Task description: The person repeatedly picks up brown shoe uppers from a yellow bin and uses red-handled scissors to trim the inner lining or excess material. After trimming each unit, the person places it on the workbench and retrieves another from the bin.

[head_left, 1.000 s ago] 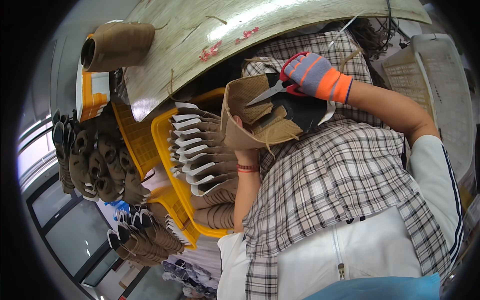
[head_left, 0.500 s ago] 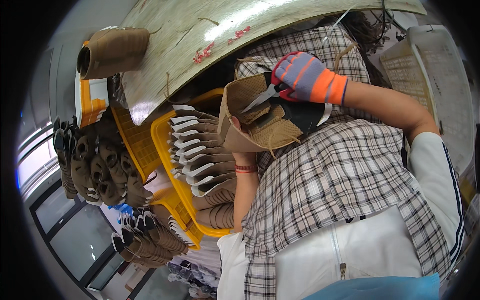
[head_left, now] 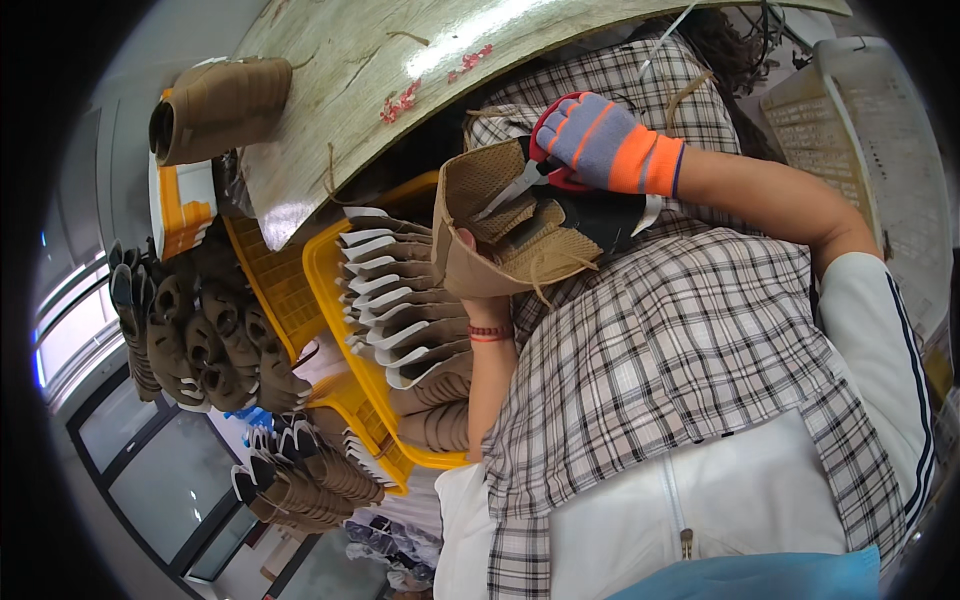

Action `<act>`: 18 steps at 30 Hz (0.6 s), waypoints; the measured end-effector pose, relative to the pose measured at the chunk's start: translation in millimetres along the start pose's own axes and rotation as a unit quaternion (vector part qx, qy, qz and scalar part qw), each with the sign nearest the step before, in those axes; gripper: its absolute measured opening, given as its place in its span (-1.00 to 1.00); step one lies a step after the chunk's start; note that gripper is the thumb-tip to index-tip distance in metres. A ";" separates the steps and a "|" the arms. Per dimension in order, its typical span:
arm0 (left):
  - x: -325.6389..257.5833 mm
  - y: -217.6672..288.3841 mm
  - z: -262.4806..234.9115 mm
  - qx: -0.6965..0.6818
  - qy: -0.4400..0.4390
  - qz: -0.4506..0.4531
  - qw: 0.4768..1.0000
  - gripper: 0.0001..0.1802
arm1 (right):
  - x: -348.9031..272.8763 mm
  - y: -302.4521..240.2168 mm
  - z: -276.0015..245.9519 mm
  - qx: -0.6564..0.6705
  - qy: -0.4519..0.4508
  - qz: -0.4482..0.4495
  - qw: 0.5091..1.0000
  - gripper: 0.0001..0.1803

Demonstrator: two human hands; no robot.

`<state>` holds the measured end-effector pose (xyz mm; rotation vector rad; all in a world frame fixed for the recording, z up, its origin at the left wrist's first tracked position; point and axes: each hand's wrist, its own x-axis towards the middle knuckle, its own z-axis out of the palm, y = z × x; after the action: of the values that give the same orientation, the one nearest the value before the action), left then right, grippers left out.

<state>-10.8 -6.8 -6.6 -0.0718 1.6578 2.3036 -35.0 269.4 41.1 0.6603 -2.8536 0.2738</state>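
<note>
Gloved right hand [head_left: 600,145] closed around scissors [head_left: 520,185], blades inside a tan shoe upper [head_left: 500,235], left hand [head_left: 465,245] mostly hidden behind it, grip unclear, yellow crate [head_left: 330,275] of uppers beside.

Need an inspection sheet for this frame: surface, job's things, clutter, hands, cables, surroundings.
Surface: pale worn tabletop, one brown shoe lying on it.
Job's things: tan shoe upper held over the lap; small metal snips pointing into it.
Clutter: yellow crate packed with a row of brown uppers; more brown shoes stacked to its left.
Hands: left hand mostly hidden inside the upper, supporting it; right hand, in a grey and orange glove, grips the snips.
Cables: dark cords at the top edge.
Surroundings: white basket at right; windows lower left.
</note>
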 end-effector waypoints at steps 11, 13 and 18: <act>12.0 -10.6 -9.3 -0.135 -0.006 -0.049 0.990 -0.51 | -3.2 6.6 -1.9 0.039 0.015 0.002 0.999 -0.60; 10.4 -11.3 -18.8 -0.086 0.016 -0.038 0.995 -0.50 | 3.0 6.7 -6.7 0.062 -0.038 0.028 0.997 -0.61; 0.5 2.8 -56.6 -0.206 -0.041 -0.056 0.976 -0.52 | -25.7 2.6 -14.7 0.189 -0.076 0.135 0.970 -0.65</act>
<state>-19.6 -60.4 -23.0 -0.1517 1.0864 2.4868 -11.4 285.6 48.9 0.3606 -3.0660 0.8614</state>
